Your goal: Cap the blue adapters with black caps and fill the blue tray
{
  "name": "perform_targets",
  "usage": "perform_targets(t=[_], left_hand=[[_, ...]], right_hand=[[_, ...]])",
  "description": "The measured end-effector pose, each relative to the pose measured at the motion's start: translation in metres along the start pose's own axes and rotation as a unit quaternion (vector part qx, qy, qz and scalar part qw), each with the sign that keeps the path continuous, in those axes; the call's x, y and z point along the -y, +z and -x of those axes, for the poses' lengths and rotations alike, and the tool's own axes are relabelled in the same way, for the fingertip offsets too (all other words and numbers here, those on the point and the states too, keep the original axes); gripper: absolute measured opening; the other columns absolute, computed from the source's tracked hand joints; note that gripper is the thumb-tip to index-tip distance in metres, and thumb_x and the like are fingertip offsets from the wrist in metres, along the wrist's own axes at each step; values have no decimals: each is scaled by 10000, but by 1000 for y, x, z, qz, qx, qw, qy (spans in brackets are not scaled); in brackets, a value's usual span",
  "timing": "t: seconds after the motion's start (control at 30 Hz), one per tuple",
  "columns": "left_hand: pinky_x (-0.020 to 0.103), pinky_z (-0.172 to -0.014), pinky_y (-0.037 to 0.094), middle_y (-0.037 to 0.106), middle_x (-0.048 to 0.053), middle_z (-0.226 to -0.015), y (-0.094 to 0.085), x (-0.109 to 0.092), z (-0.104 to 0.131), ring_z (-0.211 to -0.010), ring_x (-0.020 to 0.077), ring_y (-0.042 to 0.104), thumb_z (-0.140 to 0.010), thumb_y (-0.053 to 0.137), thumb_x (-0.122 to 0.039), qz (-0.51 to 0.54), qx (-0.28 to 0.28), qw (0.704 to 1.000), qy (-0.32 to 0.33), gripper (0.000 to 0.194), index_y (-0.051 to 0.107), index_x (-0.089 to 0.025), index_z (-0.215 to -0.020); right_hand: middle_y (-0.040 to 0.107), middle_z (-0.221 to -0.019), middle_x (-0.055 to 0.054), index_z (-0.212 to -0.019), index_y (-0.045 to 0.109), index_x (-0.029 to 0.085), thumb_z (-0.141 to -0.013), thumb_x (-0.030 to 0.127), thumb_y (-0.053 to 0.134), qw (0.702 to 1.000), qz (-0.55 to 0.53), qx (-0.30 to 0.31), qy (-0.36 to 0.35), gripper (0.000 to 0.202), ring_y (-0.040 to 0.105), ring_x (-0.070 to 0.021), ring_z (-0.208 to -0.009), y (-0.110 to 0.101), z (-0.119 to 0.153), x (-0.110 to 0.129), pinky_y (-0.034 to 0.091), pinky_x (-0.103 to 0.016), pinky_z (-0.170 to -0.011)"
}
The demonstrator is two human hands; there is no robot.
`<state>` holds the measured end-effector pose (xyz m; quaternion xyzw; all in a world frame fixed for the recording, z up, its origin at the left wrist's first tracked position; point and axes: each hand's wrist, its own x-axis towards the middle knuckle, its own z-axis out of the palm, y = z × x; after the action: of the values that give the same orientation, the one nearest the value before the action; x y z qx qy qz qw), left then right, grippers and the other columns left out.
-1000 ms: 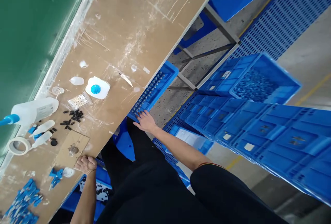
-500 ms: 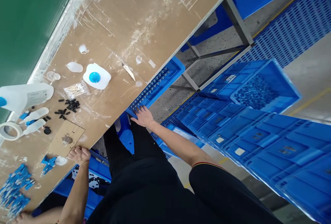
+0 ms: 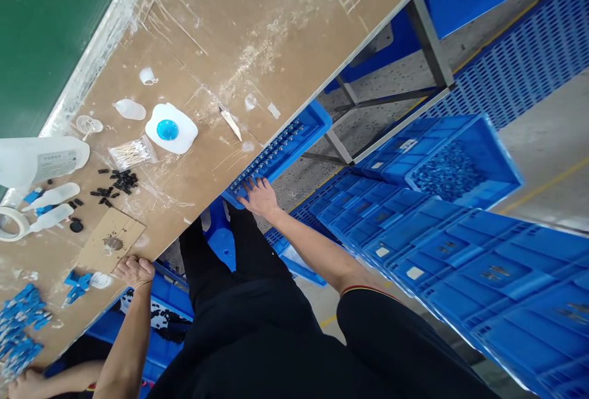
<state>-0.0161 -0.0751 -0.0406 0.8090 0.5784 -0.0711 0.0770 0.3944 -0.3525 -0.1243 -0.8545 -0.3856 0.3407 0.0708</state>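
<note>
My left hand (image 3: 135,271) rests at the table edge with its fingers curled, beside the lower corner of a stained cardboard piece (image 3: 113,240). Whatever those fingers hold, if anything, is hidden. My right hand (image 3: 260,196) lies over the near end of a blue tray (image 3: 294,152), its fingers apart and touching the end of the rows of small metal parts (image 3: 267,156). The tray sits below the table edge, partly hidden by it. Close to my left hand are a few blue plastic pieces (image 3: 77,286) and a small white round item (image 3: 101,280).
On the table are black bits (image 3: 123,181), bagged cotton swabs (image 3: 132,153), a blue-centred white dish (image 3: 170,129), a bottle (image 3: 46,159), a tape roll (image 3: 13,224) and a blue pile (image 3: 21,325). Another person's hand (image 3: 27,382) is at lower left. Blue crates (image 3: 442,251) stand right.
The view has shifted slightly, moving the table items a little leftward. My right hand reaches slightly further over the tray's end. My left hand keeps its place by the cardboard.
</note>
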Motion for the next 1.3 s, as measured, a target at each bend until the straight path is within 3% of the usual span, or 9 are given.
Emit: perform_targets(t=[0.27,0.47,0.67,0.9,1.3], left_hand=[[755,-977,285,525,200,-1028,-1,-3,-1,-1150,469,452,-748,568,-323,13,-2,1000,-12,157,491,-192,-790],[758,-984,294,522,170,-998,-2,-4,1,-1134,454,474,-747,587,-332,12,-7,1000,-18,170,483,-200,-770],[718,-987,312,520,174,-999,-1,-2,3,-1134,452,479,-757,586,-329,8,1,1000,-20,164,493,-197,-784],[719,-977,271,507,184,-1037,-1,-1,5,-1124,458,452,-750,571,-338,-1,11,1000,-25,170,472,-203,-781],[698,-944,291,518,197,-1009,-6,-9,5,-1092,451,444,-703,548,-356,-4,18,1000,-24,184,464,-208,-775]], right_hand=[[543,-1495,-237,-1435,584,40,-997,618,336,998,-2,-42,42,766,368,-462,-1397,-15,0,-17,185,-610,-1212],[606,-1447,-178,-1392,645,131,-992,588,390,999,-6,-34,31,659,416,-435,-1368,-16,-10,-29,221,-593,-1192],[605,-1439,-205,-1378,647,95,-995,587,395,999,1,-36,29,672,446,-422,-1336,-22,-10,-30,248,-568,-1179],[567,-1467,-235,-1395,620,61,-1015,562,323,995,32,-59,73,696,390,-457,-1368,-35,-18,-50,213,-621,-1177],[627,-1414,-203,-1378,637,87,-1026,546,302,993,89,-35,67,668,460,-398,-1307,-43,-24,-57,244,-525,-1162]])
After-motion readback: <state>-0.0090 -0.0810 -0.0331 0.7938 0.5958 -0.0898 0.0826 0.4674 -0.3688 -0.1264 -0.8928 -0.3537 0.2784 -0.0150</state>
